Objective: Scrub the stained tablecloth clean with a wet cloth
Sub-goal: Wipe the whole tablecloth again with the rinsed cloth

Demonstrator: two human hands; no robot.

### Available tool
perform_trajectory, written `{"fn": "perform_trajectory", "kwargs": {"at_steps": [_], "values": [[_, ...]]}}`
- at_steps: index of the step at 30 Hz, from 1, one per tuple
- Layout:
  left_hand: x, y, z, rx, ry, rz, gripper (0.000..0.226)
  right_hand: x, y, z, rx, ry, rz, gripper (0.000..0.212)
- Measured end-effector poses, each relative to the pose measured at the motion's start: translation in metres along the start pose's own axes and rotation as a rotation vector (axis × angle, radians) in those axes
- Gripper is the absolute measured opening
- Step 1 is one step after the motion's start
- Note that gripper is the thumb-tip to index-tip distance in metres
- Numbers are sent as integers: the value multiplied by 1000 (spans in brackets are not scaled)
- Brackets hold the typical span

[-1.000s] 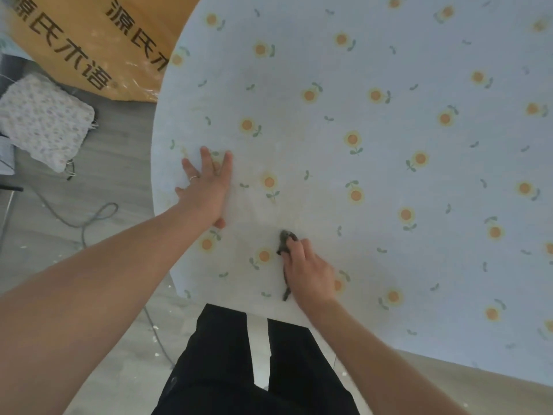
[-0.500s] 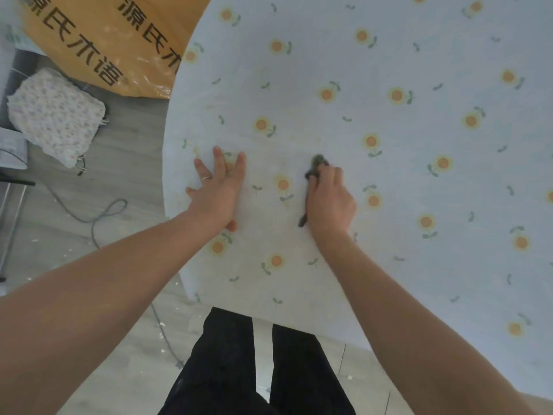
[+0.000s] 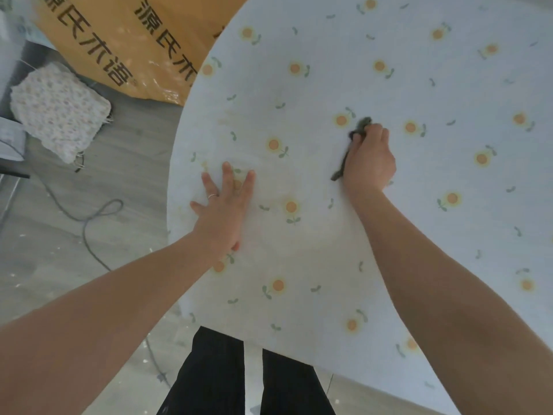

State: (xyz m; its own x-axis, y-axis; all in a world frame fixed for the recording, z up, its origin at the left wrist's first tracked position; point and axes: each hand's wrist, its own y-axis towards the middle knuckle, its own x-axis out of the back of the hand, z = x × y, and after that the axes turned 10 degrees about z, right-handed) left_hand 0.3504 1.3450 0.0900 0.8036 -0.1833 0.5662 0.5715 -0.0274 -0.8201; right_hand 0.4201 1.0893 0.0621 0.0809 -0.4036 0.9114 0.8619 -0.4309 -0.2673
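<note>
My right hand is curled tight around the wet cloth, a dark grey wad bunched under the fingers; one end pokes out past the knuckles towards the top of the frame and a thin tail trails out beside the heel of the palm. I am pressing the wad onto the tablecloth just right of centre, between two printed sunflowers. My left hand lies flat and open at centre left, fingers spread and a ring on one of them, pinning the fabric near its rounded edge; the two hands are well apart, with sunflower prints between them.

I judge this to be the middle of the scrubbing, not its end; a faint yellowish tinge shows on the fabric in the centre of the frame, below and between my hands, and more of it towards the upper left of the pattern. The next move calls for firm downward pressure while I draw the wad across that tinge; the flat hand must brace the fabric so it does not ruck or slide. The wad is small, so I expect many overlapping passes; I cannot tell how wet it is.
</note>
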Motion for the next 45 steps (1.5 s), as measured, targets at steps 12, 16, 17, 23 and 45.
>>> {"fn": "perform_trajectory", "kwargs": {"at_steps": [12,16,17,23,45], "values": [[-2,1,2,-26,-69,7,157,-7,-80,-37,490,-259,242,32],[-2,1,0,-41,-147,41,156,2,15,9,149,-141,31,28],[-3,2,0,-49,-154,38,156,-3,27,27,119,-119,23,27],[-7,2,3,-45,-86,-21,155,-49,-51,88,479,-151,218,29],[-19,15,74,-305,-18,-226,100,-60,-75,75,660,-167,160,22]]}}
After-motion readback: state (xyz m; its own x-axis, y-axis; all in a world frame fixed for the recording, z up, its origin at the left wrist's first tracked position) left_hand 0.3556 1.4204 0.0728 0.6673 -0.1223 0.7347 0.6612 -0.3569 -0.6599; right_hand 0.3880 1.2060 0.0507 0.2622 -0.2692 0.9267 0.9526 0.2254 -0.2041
